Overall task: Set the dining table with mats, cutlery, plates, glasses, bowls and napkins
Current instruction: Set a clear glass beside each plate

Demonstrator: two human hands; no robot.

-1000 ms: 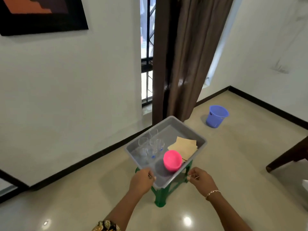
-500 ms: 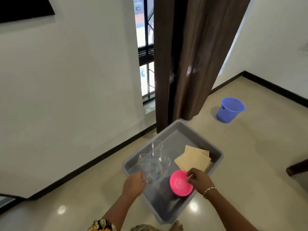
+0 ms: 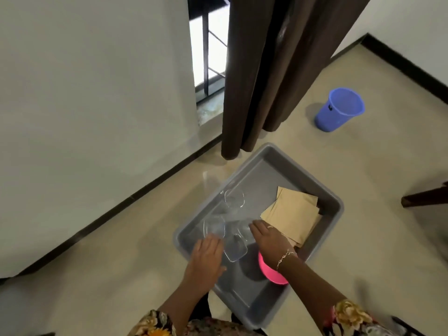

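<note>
A grey plastic tray [image 3: 337, 205] sits low in front of me. It holds several clear glasses [image 3: 234, 199], a stack of tan napkins [image 3: 293, 212] and a pink bowl [image 3: 269, 273]. My left hand [image 3: 206, 257] reaches in from the tray's left rim, its fingers stretched out against a glass [image 3: 214, 228]. My right hand [image 3: 269, 238] reaches over the pink bowl, fingers pointing at the cluster of glasses. Another glass [image 3: 235, 249] stands between the two hands. The bowl is partly hidden under my right wrist.
A brown curtain [image 3: 266, 69] hangs just beyond the tray, beside a barred window [image 3: 208, 52]. A blue plastic bucket [image 3: 339, 109] stands on the tiled floor at the right. A dark wooden furniture leg [image 3: 426, 198] juts in from the right edge.
I have come closer and now look down into the tray. Both hands left the tray's near rim and moved in to the glasses; the right hand passed over the pink bowl.
</note>
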